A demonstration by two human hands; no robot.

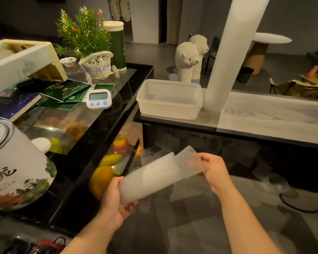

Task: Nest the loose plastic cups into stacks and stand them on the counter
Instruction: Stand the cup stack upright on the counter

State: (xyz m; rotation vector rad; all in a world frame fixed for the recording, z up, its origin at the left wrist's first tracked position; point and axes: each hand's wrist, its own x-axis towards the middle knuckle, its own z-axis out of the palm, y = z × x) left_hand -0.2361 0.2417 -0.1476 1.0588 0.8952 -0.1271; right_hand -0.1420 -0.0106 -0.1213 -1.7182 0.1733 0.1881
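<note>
My left hand (pixel 116 202) grips the bottom end of a long stack of nested translucent plastic cups (pixel 151 176), held tilted in the air below counter height. My right hand (pixel 212 169) holds a shorter bunch of cups (pixel 188 159) by its base, its mouth meeting the open top of the long stack. A very tall stack of white cups (pixel 229 52) stands on the pale wood counter (pixel 264 118), leaning up out of view.
A translucent plastic tub (pixel 170 99) sits on the counter beside the tall stack. To the left, a glass display case (pixel 103 125) holds fruit and carries a timer (pixel 99 98), green packets, a plant basket and a large painted jar (pixel 17 171). Grey floor lies below my hands.
</note>
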